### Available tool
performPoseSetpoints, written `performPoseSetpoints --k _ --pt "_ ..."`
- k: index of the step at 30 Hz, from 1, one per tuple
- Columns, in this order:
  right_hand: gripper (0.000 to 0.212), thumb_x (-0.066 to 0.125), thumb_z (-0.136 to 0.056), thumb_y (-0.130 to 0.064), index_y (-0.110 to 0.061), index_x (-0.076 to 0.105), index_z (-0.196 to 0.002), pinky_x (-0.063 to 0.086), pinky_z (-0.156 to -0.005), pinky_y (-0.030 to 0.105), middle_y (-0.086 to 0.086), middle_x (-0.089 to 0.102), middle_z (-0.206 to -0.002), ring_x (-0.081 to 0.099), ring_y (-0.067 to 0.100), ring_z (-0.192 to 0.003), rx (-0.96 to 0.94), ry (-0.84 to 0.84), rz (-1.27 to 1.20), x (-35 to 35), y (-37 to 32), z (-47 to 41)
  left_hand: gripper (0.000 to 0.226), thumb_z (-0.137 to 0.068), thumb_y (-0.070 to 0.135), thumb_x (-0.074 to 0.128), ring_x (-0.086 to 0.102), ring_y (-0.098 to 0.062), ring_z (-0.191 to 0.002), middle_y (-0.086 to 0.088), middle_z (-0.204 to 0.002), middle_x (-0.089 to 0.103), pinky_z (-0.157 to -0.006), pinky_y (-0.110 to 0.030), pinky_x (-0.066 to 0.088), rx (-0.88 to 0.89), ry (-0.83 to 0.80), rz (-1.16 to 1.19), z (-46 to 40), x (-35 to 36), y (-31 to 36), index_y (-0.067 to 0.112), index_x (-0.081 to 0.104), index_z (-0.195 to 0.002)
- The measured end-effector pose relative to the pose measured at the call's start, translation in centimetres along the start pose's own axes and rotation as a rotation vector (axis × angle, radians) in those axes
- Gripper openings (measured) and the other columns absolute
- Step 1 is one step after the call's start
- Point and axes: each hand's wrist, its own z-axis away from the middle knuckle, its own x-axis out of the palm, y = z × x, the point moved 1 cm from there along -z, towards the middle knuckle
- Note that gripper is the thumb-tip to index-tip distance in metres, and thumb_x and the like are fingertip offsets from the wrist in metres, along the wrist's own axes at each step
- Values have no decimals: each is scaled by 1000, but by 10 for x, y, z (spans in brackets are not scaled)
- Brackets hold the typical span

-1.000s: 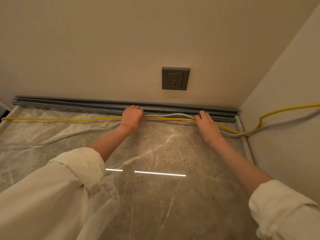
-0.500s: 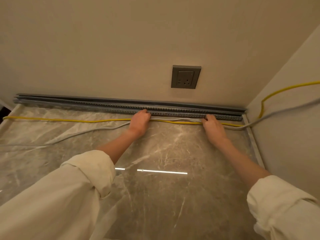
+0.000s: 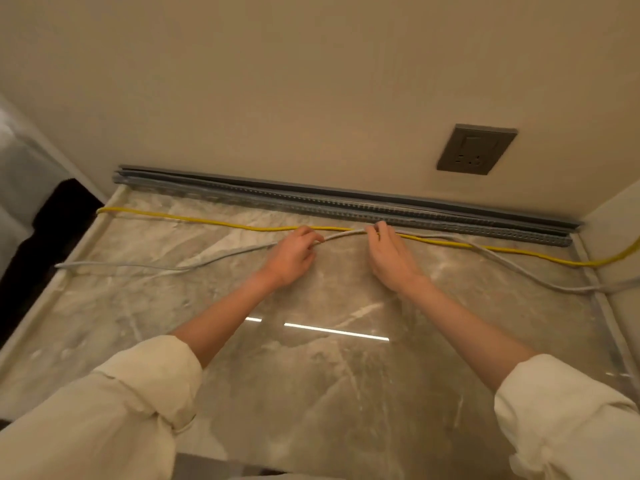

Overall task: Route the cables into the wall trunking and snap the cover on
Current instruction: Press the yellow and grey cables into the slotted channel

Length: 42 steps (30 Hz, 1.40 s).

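Observation:
A grey slotted trunking (image 3: 311,201) runs along the foot of the back wall, with a flat grey cover strip (image 3: 450,206) lying against the wall behind it. A yellow cable (image 3: 194,220) and a grey cable (image 3: 207,259) lie on the marble floor in front of it, outside the channel. My left hand (image 3: 292,256) pinches the grey cable near the middle. My right hand (image 3: 391,254) holds the same grey cable a short way to the right, lifting it just off the floor. The yellow cable passes under both hands.
A dark wall socket (image 3: 476,150) sits above the trunking at the right. A side wall (image 3: 620,223) closes the right end, where both cables run off. A dark gap (image 3: 41,237) and a plastic-covered surface lie at the left. Plastic film covers the floor edges.
The view has swung left. Both hands have drawn back from the trunking and shifted left along the cables. They now hold the grey cable raised between them.

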Motion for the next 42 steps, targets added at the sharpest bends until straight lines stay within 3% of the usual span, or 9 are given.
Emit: performPoseSetpoints --k 5,10,14,19,22,32,37,40,42 --pt "52 51 -90 -10 -3 32 -138 43 -99 42 17 36 -138 41 32 -124 -197 -83 -97 17 -67 -31 55 -75 10 65 57 -31 -105 -13 -123 46 -76 -42 51 -321 -3 -252 53 -60 -76 17 50 -127" --pt "54 48 -92 -8 -5 29 -142 38 -105 42 15 28 -150 38 33 -130 -348 -119 -97 24 -121 -63 46 -81 17 65 58 -36 -102 -14 -122 45 -78 -44 50 -546 -71 -326 96 -104 -136 16 52 -125" --pt "57 45 -93 -11 -11 22 -145 44 -98 45 16 19 -153 38 35 -131 -334 -170 -74 27 -153 -88 43 -80 23 67 59 -30 -103 -7 -121 52 -75 -39 49 -588 -158 -451 106 -137 -156 21 54 -121" --pt "63 51 -94 -24 -9 19 -146 47 -89 46 23 22 -149 54 43 -113 -284 -249 -48 30 -165 -115 27 -86 7 56 60 -27 -105 -7 -116 61 -83 -39 50 -692 -238 -706 112 -181 -181 16 59 -112" --pt "40 48 -97 -22 -7 35 -132 49 -77 44 20 35 -131 59 40 -96 -324 -240 -51 30 -160 -119 30 -80 3 68 62 -32 -101 -12 -113 61 -82 -43 52 -805 -229 -736 111 -202 -189 9 61 -108" --pt "29 50 -84 2 -7 48 -111 42 -50 36 14 41 -115 56 27 -71 -326 -208 87 23 -147 -116 13 -84 0 58 61 -39 -90 -19 -96 66 -74 -44 50 -589 73 -621 67 -204 -200 2 68 -92" --pt "19 53 -88 -1 -8 50 -105 35 -50 33 12 46 -107 42 20 -62 -287 -183 68 26 -139 -112 17 -84 -4 53 61 -36 -92 -20 -97 66 -77 -46 52 -530 -7 -682 54 -193 -213 1 66 -94" --pt "15 52 -91 -5 -8 50 -105 38 -54 36 12 48 -106 54 26 -71 -256 -200 7 27 -133 -112 30 -86 -3 56 59 -38 -102 -22 -110 61 -84 -48 51 -470 -68 -700 50 -194 -222 2 58 -115" --pt "19 51 -91 -7 -8 50 -110 44 -61 38 12 50 -106 58 31 -82 -233 -221 -62 27 -130 -113 29 -86 -3 56 58 -39 -102 -23 -115 56 -84 -46 51 -459 -132 -693 48 -197 -224 2 60 -115"
